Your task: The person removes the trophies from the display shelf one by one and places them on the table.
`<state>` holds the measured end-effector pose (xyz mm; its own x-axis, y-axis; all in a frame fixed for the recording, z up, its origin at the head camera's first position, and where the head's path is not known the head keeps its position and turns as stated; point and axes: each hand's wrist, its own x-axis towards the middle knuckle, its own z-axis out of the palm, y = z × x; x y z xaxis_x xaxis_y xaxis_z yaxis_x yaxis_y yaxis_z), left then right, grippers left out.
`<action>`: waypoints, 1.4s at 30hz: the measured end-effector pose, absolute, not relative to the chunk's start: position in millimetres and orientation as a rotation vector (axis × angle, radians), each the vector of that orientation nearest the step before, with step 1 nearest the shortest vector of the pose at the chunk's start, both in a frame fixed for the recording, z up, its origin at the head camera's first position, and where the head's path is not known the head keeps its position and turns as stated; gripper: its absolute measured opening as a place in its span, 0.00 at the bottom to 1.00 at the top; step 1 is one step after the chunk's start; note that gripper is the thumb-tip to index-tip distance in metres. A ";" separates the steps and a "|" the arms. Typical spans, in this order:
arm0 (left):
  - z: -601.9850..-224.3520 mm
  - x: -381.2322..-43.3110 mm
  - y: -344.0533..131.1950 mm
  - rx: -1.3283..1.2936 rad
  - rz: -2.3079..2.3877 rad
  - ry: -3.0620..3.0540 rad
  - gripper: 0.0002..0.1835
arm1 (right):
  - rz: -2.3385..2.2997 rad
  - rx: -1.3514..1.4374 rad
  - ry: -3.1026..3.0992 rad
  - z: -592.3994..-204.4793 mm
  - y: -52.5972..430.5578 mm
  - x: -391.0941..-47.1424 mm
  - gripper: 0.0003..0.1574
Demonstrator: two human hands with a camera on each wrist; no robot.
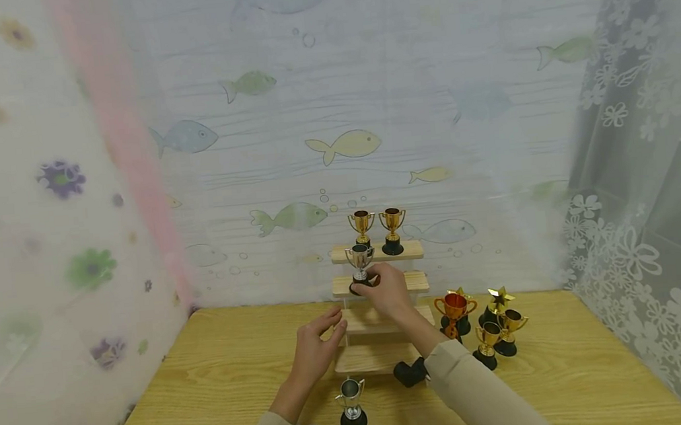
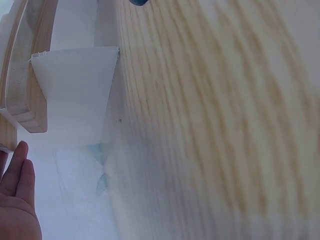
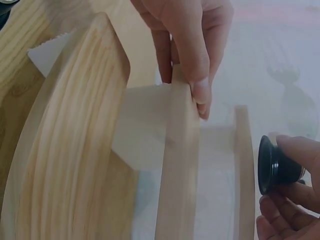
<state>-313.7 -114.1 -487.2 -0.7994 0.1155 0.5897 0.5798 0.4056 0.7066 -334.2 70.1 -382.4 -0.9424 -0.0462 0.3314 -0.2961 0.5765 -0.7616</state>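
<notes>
My right hand (image 1: 386,289) pinches a silver trophy cup (image 1: 359,257) by its black base (image 3: 272,165), close over the second wooden step from the top of a small tiered display stand (image 1: 383,356). The cup is upright, and in the right wrist view its base is right by a step's edge. My left hand (image 1: 317,343) is at the stand's left end, fingers nearly straight, fingertips touching the end of a lower step. Two gold trophy cups (image 1: 391,225) stand side by side on the top step. A second silver trophy cup (image 1: 351,400) stands on the table before the stand.
Right of the stand, several trophies are grouped on the wooden table (image 1: 221,371): an orange-red cup (image 1: 455,307), gold cups (image 1: 489,336) and gold star trophies (image 1: 499,298). A fish-patterned curtain (image 1: 342,91) hangs behind. Black devices (image 1: 411,372) sit by both sleeves.
</notes>
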 end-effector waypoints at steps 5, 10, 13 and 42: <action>-486.0 -313.2 -113.6 -0.593 -1.381 -2.215 0.19 | 1.295 0.278 -2.550 -382.3 72.2 -332.0 0.20; -486.5 -313.2 -113.4 -0.596 -1.375 -2.211 0.18 | 1.308 0.283 -2.541 -383.3 74.9 -328.8 0.18; -486.9 -313.0 -113.2 -0.590 -1.376 -2.210 0.18 | 1.305 0.285 -2.542 -383.9 76.6 -327.3 0.17; -486.7 -312.9 -114.1 -0.604 -1.399 -2.209 0.17 | 1.238 0.297 -2.555 -391.1 88.5 -316.6 0.20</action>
<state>-312.9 -114.1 -486.7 -0.8009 0.1205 0.5865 0.5818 0.3882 0.7147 -316.6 88.5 -391.1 -0.9379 -0.0598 0.3418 -0.3053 0.6105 -0.7308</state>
